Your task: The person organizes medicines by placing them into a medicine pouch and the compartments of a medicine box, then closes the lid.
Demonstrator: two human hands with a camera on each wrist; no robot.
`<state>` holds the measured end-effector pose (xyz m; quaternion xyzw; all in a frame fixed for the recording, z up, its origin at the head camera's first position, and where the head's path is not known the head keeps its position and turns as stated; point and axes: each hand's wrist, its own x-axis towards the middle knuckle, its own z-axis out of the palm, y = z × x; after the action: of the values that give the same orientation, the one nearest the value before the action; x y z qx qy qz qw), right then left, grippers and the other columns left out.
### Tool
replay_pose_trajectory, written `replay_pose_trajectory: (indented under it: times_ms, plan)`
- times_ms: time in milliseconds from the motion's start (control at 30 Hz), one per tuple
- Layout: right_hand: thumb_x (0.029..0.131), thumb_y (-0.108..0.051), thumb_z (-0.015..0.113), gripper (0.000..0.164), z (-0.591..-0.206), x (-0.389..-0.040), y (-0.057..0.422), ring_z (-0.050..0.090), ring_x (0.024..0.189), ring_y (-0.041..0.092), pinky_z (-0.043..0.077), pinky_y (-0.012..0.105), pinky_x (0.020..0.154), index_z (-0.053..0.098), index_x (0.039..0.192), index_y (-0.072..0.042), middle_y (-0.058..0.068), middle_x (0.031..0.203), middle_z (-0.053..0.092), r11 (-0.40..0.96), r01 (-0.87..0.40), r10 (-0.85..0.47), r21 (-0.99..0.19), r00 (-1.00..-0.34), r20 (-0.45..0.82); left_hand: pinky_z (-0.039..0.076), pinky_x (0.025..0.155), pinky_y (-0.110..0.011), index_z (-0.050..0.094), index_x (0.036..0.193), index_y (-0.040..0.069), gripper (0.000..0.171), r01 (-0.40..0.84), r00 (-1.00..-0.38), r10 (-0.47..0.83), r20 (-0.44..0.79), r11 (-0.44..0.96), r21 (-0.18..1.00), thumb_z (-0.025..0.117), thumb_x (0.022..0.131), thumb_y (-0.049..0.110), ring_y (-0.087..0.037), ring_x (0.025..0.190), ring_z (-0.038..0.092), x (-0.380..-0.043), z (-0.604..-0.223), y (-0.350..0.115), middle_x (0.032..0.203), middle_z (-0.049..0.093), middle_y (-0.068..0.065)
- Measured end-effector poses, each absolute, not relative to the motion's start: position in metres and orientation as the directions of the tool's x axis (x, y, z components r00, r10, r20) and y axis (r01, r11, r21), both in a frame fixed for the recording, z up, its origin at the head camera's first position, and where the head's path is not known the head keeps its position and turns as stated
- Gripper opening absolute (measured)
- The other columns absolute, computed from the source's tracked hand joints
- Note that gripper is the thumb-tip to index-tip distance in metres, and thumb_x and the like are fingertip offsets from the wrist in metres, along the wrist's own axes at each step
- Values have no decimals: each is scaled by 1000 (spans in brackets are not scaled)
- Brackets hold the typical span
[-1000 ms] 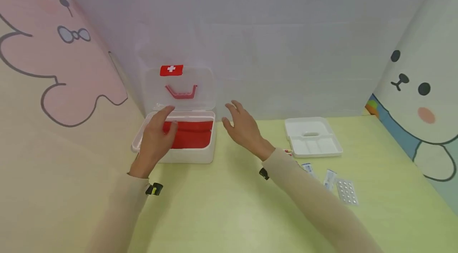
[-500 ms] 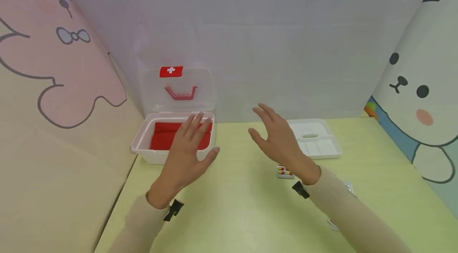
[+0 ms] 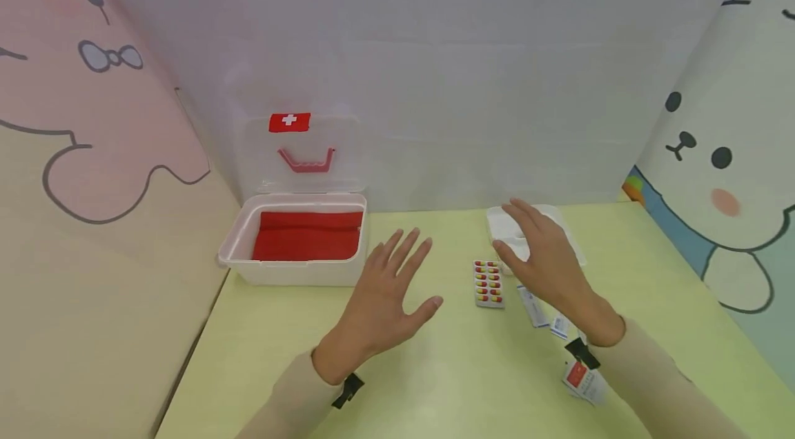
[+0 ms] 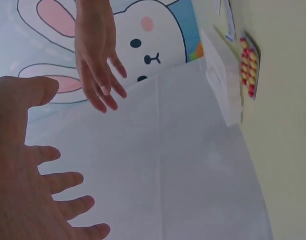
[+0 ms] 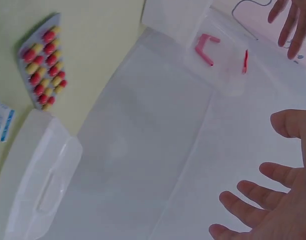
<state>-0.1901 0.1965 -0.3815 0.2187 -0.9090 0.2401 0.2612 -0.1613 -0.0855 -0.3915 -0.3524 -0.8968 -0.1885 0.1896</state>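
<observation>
I have the left hand (image 3: pixel 384 301) and right hand (image 3: pixel 551 266) spread, holding nothing, above the bench (image 3: pixel 447 384). Between them lies the capsule pack (image 3: pixel 488 284), long axis fore-and-aft, seemingly nearer the right hand; the white tray (image 3: pixel 500 226) sits just beyond, rightward.

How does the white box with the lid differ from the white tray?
The box is deep, while the tray is shallow. The box has a raised, see-through lid; the tray shows none. The box stands farther left on the table than the tray. Both are white.
</observation>
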Motion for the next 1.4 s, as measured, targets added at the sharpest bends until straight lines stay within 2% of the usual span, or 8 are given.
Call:
replay_pose_trajectory:
  times_ms: [200, 467, 533, 633, 733, 833, 1000, 1400]
  plan:
    - [82, -27, 67, 58, -405, -191, 218, 42, 118, 33, 37, 56, 93, 45, 131, -6, 15, 132, 47, 827, -461, -274, -322, -831, 484, 23, 105, -52, 12, 148, 23, 77, 705, -696, 589, 410, 669, 235, 48, 86, 54, -25, 136, 12, -154, -414, -66, 152, 11, 3]
    - [80, -22, 69, 51, -432, -192, 262, 47, 112, 34, 41, 56, 89, 49, 125, -6, 15, 125, 52, 871, -380, -243, -311, -884, 399, 38, 97, -41, 20, 146, 24, 73, 723, -689, 607, 396, 613, 318, 52, 87, 51, -15, 132, 22, -158, -440, -26, 147, 28, 1]
    - [81, -21, 68, 50, -437, -192, 270, 47, 111, 36, 42, 57, 88, 50, 125, -5, 16, 124, 52, 877, -365, -235, -313, -893, 383, 42, 92, -35, 28, 144, 21, 67, 732, -677, 602, 423, 605, 313, 55, 87, 45, -13, 128, 29, -163, -446, -15, 142, 35, 2]
    - [83, -20, 67, 48, -444, -193, 280, 47, 111, 39, 41, 59, 87, 49, 124, -4, 19, 123, 51, 884, -340, -220, -321, -908, 355, 49, 75, -25, 42, 135, 20, 53, 734, -674, 589, 446, 603, 312, 58, 88, 37, -8, 116, 43, -175, -453, 2, 132, 46, 5]
    - [85, -21, 64, 45, -449, -193, 289, 45, 112, 40, 39, 60, 88, 49, 124, -3, 20, 124, 50, 894, -298, -191, -334, -929, 317, 46, 59, -18, 50, 127, 20, 41, 725, -684, 587, 433, 613, 314, 57, 89, 34, -5, 101, 51, -187, -457, 19, 122, 52, 8]
    - [86, -21, 62, 44, -453, -195, 297, 42, 114, 42, 37, 62, 90, 49, 124, -2, 22, 125, 48, 904, -251, -159, -345, -948, 274, 41, 53, -15, 54, 123, 19, 35, 720, -689, 594, 415, 626, 301, 56, 90, 32, -2, 84, 52, -201, -461, 32, 109, 57, 8]
    - [87, -21, 61, 41, -462, -198, 308, 42, 114, 44, 35, 63, 91, 50, 122, -2, 24, 125, 48, 914, -212, -132, -345, -961, 242, 37, 50, -17, 55, 122, 19, 34, 693, -714, 593, 372, 673, 258, 56, 90, 30, -2, 69, 43, -220, -470, 50, 91, 56, 8]
    - [89, -14, 56, 25, -478, -205, 336, 45, 104, 47, 38, 62, 85, 60, 109, 0, 29, 115, 50, 934, -162, -106, -318, -977, 187, 46, 61, -23, 58, 119, 26, 30, 634, -773, 603, 195, 736, 237, 58, 90, 31, -3, 80, 52, -246, -497, 83, 98, 62, 10]
